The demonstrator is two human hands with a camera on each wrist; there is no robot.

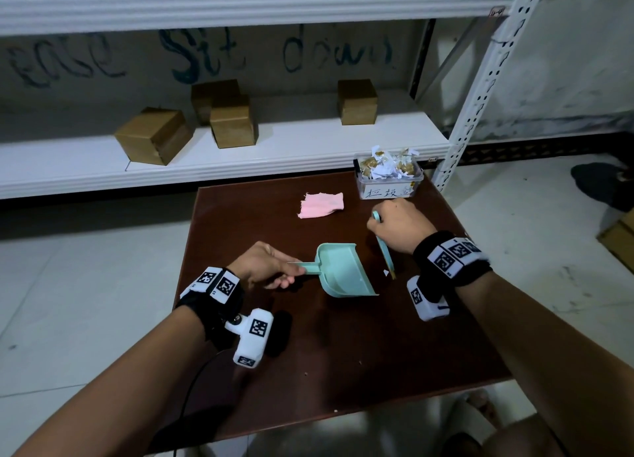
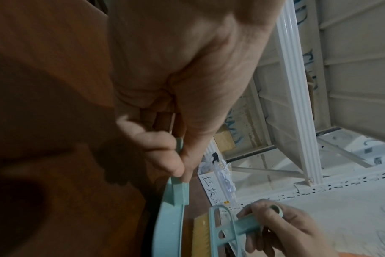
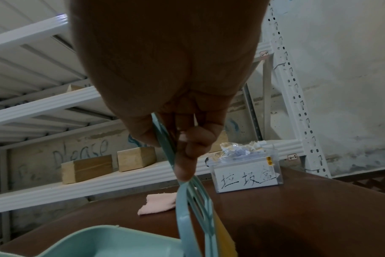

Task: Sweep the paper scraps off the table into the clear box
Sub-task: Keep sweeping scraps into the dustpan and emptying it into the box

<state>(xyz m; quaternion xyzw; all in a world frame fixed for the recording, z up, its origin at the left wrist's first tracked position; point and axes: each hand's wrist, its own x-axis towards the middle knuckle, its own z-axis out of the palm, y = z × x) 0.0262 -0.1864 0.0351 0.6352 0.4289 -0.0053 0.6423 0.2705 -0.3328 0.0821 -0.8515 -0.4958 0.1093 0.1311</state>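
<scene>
My left hand (image 1: 271, 267) grips the handle of a mint-green dustpan (image 1: 344, 271) that lies on the dark brown table (image 1: 343, 353), its mouth turned toward the right. The right hand (image 1: 398, 225) holds a mint-green brush (image 1: 386, 254) by its handle, bristles down on the table just right of the pan's mouth. One small white paper scrap (image 1: 386, 272) lies against the bristles. The clear box (image 1: 389, 178), heaped with crumpled paper and bearing a handwritten label, stands at the table's far right corner. In the wrist views the dustpan (image 2: 171, 224) and the brush (image 3: 196, 205) show close up.
A pink cloth (image 1: 320, 205) lies on the table left of the box. A white metal shelf (image 1: 206, 161) with several cardboard boxes runs behind the table. The shelf's upright post (image 1: 477, 89) stands near the clear box. Pale tiled floor surrounds the table.
</scene>
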